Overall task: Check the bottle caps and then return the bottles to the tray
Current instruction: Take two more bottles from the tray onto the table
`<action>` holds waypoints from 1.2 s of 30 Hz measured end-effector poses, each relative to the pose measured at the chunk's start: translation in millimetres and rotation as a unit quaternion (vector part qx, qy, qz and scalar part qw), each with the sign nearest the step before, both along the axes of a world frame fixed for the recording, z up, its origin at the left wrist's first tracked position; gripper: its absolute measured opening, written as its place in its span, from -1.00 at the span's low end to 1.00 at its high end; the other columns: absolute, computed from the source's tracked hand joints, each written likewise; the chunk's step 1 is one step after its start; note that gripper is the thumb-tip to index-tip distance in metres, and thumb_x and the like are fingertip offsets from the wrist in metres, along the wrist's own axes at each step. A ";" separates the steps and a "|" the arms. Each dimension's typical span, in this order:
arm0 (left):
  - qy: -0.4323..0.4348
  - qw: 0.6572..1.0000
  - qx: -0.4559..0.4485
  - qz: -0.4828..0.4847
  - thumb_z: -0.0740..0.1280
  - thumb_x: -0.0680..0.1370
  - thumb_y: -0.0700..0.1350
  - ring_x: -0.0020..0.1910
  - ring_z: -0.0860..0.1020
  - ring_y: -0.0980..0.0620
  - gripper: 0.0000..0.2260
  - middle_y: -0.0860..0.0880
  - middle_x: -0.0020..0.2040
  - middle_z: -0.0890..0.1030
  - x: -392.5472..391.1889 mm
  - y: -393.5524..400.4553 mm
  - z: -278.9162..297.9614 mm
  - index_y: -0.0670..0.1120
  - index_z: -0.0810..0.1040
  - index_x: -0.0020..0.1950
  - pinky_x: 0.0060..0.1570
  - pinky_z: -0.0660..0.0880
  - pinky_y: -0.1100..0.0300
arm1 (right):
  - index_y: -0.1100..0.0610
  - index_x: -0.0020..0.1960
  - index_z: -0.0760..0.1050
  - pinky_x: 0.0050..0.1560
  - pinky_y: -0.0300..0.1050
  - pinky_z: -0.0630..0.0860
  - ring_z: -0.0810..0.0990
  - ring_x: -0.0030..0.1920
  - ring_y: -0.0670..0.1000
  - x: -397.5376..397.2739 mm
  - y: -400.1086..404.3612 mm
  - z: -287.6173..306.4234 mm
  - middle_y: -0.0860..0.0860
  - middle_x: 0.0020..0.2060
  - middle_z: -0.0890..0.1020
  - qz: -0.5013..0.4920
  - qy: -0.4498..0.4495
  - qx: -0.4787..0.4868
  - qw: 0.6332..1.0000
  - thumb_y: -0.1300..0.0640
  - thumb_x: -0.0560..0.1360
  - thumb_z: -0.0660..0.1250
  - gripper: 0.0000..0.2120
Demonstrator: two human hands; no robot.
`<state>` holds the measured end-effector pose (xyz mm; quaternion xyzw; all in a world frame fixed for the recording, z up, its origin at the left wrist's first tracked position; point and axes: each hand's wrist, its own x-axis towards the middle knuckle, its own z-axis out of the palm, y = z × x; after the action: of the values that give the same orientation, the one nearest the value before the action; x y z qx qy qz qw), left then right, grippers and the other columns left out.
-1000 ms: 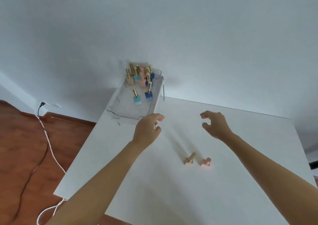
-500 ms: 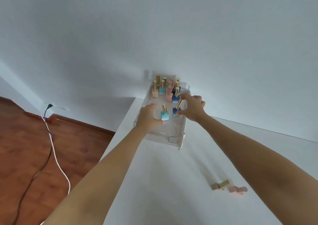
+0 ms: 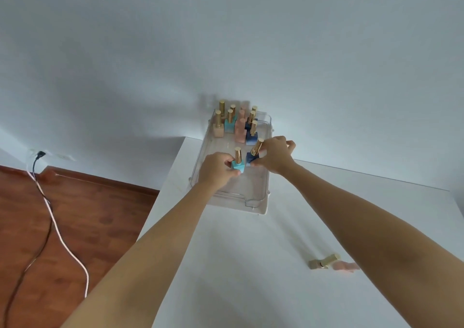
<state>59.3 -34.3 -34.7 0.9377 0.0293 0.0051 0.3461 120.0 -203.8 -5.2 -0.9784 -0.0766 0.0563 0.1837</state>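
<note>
A clear plastic tray (image 3: 253, 203) sits at the table's far left corner. Several small bottles with gold caps (image 3: 241, 124) stand at its far end. Over the tray's middle, my left hand (image 3: 217, 170) is shut on a light blue bottle (image 3: 238, 164) with a gold cap, held upright. My right hand (image 3: 275, 158) grips a dark blue bottle (image 3: 253, 155), tilted right, its gold cap pointing up. Two more bottles lie on the table near my right forearm: a gold one (image 3: 324, 263) and a pink one (image 3: 345, 267).
The white table (image 3: 238, 265) ends at its left edge, with wooden floor (image 3: 75, 214) below. Black and white cables (image 3: 50, 214) run across the floor from a wall socket (image 3: 40, 154). A plain white wall stands right behind the tray.
Both hands reached from the table's middle into the tray and closed on the two front bottles, which now sit raised in my fingers. The view shifted left and forward.
</note>
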 end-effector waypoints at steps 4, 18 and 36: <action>-0.046 0.999 0.001 0.004 0.49 0.43 0.02 -0.02 0.61 0.01 -0.65 -0.12 0.09 0.68 -8.6 -5.6 21.8 -0.15 0.62 0.11 -0.17 0.52 0.20 | 0.04 -0.05 0.65 0.23 0.09 0.17 0.35 0.30 0.09 -11.9 -13.8 22.3 0.02 0.04 0.60 -0.028 -0.043 0.065 0.997 -0.15 0.29 0.53 -0.65; -0.116 0.992 -0.035 -0.033 0.51 0.40 0.03 -0.27 0.51 0.22 -0.66 0.07 -0.13 0.63 -134.8 -124.8 59.8 -0.09 0.65 0.11 -0.29 0.31 0.51 | 0.08 -0.21 0.66 -0.21 -0.52 0.41 0.57 -0.19 -0.36 -167.9 -192.5 70.8 -0.24 -0.34 0.64 -0.010 -0.054 0.219 0.974 0.13 0.26 0.58 -0.85; 0.104 0.993 -0.014 -0.055 0.46 0.44 0.07 -0.12 0.52 0.13 -0.69 0.00 0.01 0.65 -248.3 -215.7 -78.4 0.03 0.61 0.15 -0.17 0.38 0.37 | -0.10 -0.27 0.56 -0.20 -0.38 0.27 0.42 -0.08 -0.03 -301.5 -263.2 -104.1 -0.29 -0.33 0.58 -0.127 0.100 0.211 0.964 0.21 0.32 0.51 -0.76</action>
<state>-189.0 -250.0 -113.1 0.9283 0.0136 -0.1123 0.3543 -181.5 -467.0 -109.3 -0.9085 0.0572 0.1128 0.3983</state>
